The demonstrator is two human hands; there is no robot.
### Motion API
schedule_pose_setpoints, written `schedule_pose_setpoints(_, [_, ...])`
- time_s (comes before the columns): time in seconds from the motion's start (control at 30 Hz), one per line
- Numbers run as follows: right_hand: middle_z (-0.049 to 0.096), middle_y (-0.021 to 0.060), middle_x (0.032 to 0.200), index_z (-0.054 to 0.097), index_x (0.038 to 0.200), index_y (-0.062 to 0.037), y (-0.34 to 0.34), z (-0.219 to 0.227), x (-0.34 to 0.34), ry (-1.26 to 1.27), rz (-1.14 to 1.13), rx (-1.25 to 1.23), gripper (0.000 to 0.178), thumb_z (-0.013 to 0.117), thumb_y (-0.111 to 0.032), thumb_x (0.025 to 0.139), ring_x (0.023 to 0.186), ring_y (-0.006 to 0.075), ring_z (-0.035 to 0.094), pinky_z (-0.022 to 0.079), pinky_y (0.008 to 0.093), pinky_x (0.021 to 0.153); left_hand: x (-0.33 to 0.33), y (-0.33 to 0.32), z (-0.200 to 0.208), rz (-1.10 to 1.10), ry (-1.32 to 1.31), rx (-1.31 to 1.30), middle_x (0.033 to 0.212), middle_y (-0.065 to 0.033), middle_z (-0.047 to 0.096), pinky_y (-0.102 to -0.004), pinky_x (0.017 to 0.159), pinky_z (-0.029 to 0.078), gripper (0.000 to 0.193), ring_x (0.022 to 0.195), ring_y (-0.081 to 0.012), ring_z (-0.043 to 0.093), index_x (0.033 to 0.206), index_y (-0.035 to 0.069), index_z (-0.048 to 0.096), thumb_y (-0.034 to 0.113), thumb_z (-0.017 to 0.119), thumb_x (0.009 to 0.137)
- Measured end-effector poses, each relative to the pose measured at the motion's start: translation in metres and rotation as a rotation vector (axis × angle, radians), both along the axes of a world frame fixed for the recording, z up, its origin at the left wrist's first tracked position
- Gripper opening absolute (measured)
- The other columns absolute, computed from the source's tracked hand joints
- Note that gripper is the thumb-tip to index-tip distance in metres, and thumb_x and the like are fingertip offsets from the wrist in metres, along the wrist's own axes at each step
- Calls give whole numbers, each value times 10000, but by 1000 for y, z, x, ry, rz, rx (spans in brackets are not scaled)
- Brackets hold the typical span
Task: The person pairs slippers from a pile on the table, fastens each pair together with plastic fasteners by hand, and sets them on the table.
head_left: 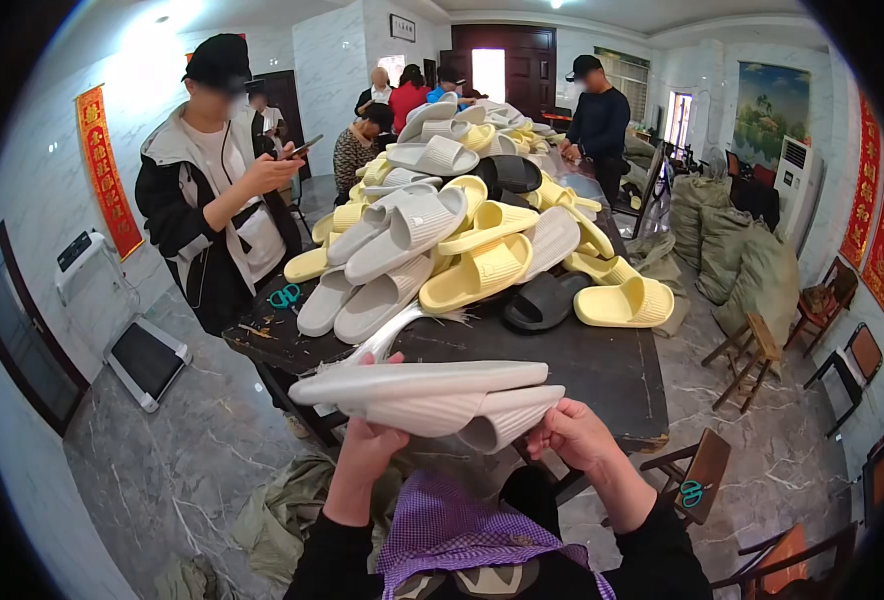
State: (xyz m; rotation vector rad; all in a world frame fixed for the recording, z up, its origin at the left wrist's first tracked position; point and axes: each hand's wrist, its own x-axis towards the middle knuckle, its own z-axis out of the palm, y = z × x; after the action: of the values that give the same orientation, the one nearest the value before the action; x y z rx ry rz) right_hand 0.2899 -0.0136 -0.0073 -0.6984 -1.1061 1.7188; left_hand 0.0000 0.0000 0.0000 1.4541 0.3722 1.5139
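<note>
A pair of light grey slide slippers (417, 382) is held level in front of me, one lying on the other, above the table's near edge. My left hand (370, 440) is wrapped round their left part, with fingertips showing behind the upper slipper. At the other end, my right hand (574, 436) has its fingers closed on the edge of the lower slipper's strap. Just beyond, white string (394, 328) lies by the pile. The pile mixes grey slippers (407, 236), yellow slippers (624, 303) and black slippers (542, 302). Teal-handled scissors (284, 296) rest at the table's left.
The dark table (602, 375) runs away from me. A person with a phone (224, 180) stands at its left, another person (600, 118) at its far right. Stuffed sacks (752, 265) and a wooden stool (748, 362) stand right. A bench (704, 475) holds more scissors.
</note>
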Motion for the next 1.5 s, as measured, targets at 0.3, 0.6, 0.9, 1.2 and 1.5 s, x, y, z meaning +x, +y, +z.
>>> schedule_pose_setpoints(0.3, [578, 79, 604, 550, 818, -23, 11, 8, 46, -15, -138, -94, 273, 585, -287, 879, 479, 169, 551, 477, 286, 460, 50, 49, -2, -29, -165, -133, 1355, -72, 396, -375, 1040, 315, 697, 1249, -221, 388, 1385, 48, 232, 156, 644, 834])
schedule_pose_setpoints(0.6, [444, -13, 507, 463, 708, -91, 37, 4, 72, -53, -202, -128, 293, 509, -282, 924, 406, 95, 419, 398, 262, 430, 92, 104, 12, -96, -270, -605, 1135, -108, 561, -416, 814, 461, 425, 998, -235, 562, 1230, 45, 434, 338, 490, 929])
schedule_pose_setpoints(0.9, [429, -36, 529, 474, 728, -91, 28, -11, 99, -16, -243, -204, 267, 509, -263, 928, 434, 80, 402, 401, 263, 465, 97, 114, -3, -102, -173, -709, 1083, -138, 584, -484, 764, 471, 404, 930, -298, 584, 1195, 39, 452, 357, 426, 946])
schedule_pose_setpoints(1.2, [606, 66, 860, 544, 1062, 18, 11, -14, 114, -393, -385, 354, 316, 592, -228, 869, 760, 164, 576, 477, 311, 703, 54, 119, -32, -104, -90, -575, 1130, -135, 573, -392, 815, 505, 411, 994, -262, 584, 1258, 3, 424, 233, 451, 919])
schedule_pose_setpoints(1.5, [593, 135, 1072, 507, 1142, 48, 19, -47, 101, 66, -219, 61, 343, 579, -121, 852, 900, 220, 603, 498, 333, 792, 48, 104, -69, -281, -376, -491, 1218, -149, 540, -373, 896, 480, 461, 1075, -252, 560, 1286, -16, 421, 230, 460, 898])
